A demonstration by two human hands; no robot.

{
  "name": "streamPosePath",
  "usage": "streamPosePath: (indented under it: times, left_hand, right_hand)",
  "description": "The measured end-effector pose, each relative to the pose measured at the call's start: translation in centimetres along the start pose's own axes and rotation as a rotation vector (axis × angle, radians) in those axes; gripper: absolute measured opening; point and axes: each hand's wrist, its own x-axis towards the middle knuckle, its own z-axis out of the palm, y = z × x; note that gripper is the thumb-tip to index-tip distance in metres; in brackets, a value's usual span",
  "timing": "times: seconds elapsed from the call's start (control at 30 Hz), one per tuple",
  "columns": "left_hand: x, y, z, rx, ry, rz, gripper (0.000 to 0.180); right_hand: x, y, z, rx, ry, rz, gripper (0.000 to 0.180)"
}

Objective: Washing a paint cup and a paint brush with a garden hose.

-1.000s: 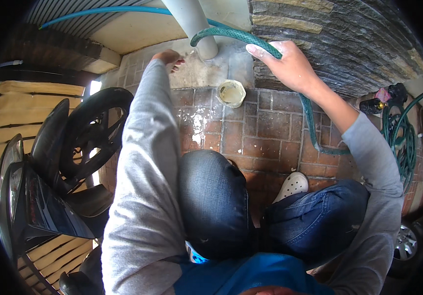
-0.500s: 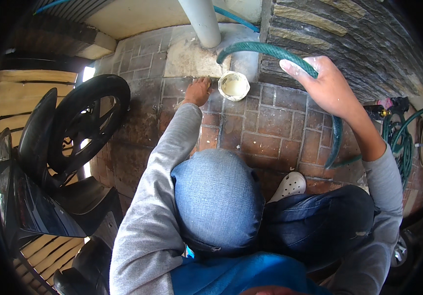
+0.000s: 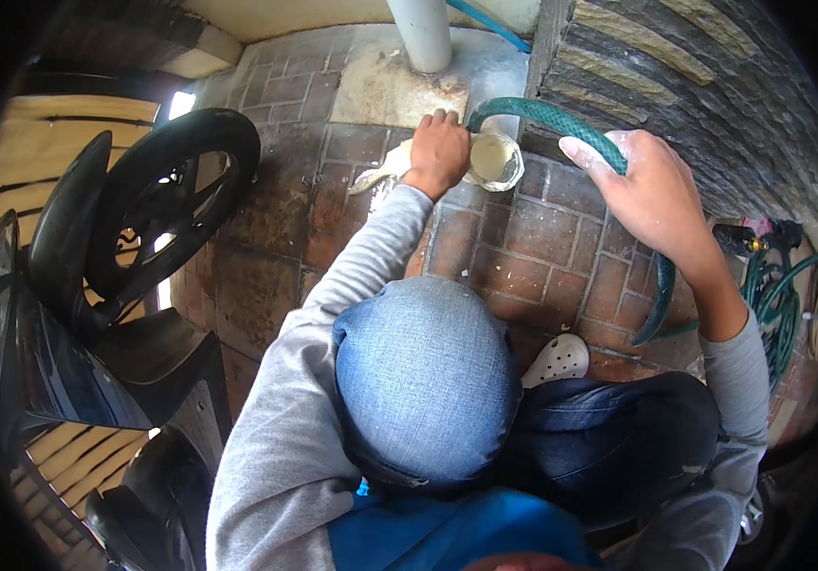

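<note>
My left hand (image 3: pixel 440 154) is closed at the left side of a round, pale plastic tub (image 3: pixel 517 164) and seems to grip its rim. Its thumb is hidden. Cream residue coats the inside of the tub. Beside this hand, a pale, brush-like thing (image 3: pixel 385 169) lies on the brick floor, partly covered by the hand. Raised on the right, my right hand (image 3: pixel 652 186) is wrapped round a green garden hose (image 3: pixel 547 116). The hose arches leftward, and its end hangs at the tub's far left edge; whether water flows cannot be made out.
A motorbike wheel (image 3: pixel 176 205) stands at left. Beyond the tub, a white pipe (image 3: pixel 421 36) rises from a pale slab (image 3: pixel 385 100). A stone wall (image 3: pixel 675 86) runs along the right, with coiled hose (image 3: pixel 778 295) lower down. My clog (image 3: pixel 558 362) rests on the bricks.
My left hand has moved right, onto the tub, uncovering more of the pale brush-like thing. The tub seems shifted slightly right. The hose end now hangs closer to it. The view has tilted a little.
</note>
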Motion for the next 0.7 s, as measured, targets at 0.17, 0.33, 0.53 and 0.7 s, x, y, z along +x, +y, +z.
streamPosePath:
  times: [0.17,0.33,0.53,0.7]
  left_hand:
    - [0.5,1.4,-1.5,0.192,0.102,-0.18,0.02]
    - [-0.4,1.1,-2.6,0.081,0.234,-0.248,0.027]
    - [-1.2,1.3,-0.7,-0.263,-0.023,-0.061,0.02]
    - [1.5,1.6,1.9,-0.231,-0.407,0.006,0.019]
  right_hand:
    - [0.0,0.9,0.6,-0.025,0.068,-0.007,0.049]
    - [-0.4,1.2,0.0,0.003,0.056,-0.002,0.049]
    - [-0.1,0.9,-0.1,0.038,-0.005,0.017,0.049]
    - [-0.4,0.8,0.0,0.065,0.018,-0.01,0.046]
